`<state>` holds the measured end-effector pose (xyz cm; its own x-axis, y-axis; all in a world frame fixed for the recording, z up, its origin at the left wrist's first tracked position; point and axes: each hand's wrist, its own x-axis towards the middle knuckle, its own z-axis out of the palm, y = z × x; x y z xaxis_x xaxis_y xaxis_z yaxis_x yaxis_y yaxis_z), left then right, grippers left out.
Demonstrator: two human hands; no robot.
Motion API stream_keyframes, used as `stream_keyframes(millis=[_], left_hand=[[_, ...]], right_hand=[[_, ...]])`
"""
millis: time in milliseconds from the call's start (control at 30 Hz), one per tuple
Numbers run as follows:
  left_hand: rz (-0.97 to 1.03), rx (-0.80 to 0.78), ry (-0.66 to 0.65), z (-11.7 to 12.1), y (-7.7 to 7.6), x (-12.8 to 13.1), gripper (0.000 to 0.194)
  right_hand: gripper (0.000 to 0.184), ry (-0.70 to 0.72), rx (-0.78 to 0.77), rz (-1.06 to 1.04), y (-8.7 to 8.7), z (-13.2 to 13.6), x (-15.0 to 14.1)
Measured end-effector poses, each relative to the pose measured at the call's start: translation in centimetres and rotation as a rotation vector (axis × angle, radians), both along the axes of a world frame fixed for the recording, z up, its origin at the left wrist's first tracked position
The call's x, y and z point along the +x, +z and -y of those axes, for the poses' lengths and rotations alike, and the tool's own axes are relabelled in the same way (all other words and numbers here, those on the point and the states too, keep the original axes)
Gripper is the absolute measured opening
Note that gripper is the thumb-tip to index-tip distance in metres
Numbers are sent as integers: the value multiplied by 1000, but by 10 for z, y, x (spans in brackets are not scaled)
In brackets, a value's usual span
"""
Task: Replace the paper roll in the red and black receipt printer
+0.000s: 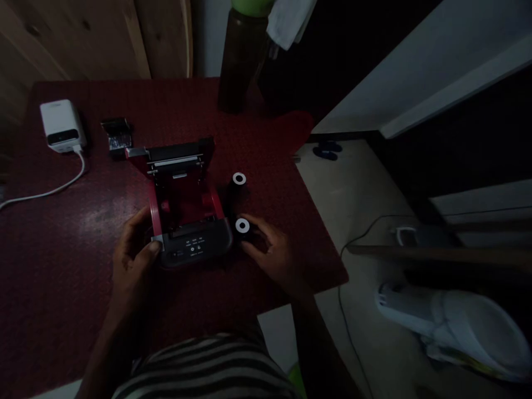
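A small red and black printer [195, 242] sits on the table with its lid [177, 158] raised and its red inner bay bare. My left hand [135, 246] holds the printer's left side, thumb on the front corner and fingers along the wall. Just off the printer's right side, my right hand [268, 246] has its thumb and fingers around a small roll [242, 225] with a white end and a dark core. Behind it a second such roll [239, 179] stands on end. The rolls' sides are too dark to make out.
The dark red table [66, 266] bears a white power bank [62, 124] with a cable, a small black object [118, 136] and a tall dark bottle [241, 61] with a green lid. Past the right edge, a cord [347, 316] and slippers [327, 150] lie on the floor.
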<state>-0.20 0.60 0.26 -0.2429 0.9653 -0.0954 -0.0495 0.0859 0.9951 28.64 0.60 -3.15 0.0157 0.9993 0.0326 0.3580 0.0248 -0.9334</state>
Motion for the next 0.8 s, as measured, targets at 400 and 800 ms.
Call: stream_keyframes(millis=[400, 800], left_hand=[[20, -25, -15, 1, -4, -2, 59], [34, -26, -48, 1, 0, -3, 57]], right_hand=[[30, -90, 20, 115, 28, -54, 41], [26, 54, 119, 57, 29, -112, 10]])
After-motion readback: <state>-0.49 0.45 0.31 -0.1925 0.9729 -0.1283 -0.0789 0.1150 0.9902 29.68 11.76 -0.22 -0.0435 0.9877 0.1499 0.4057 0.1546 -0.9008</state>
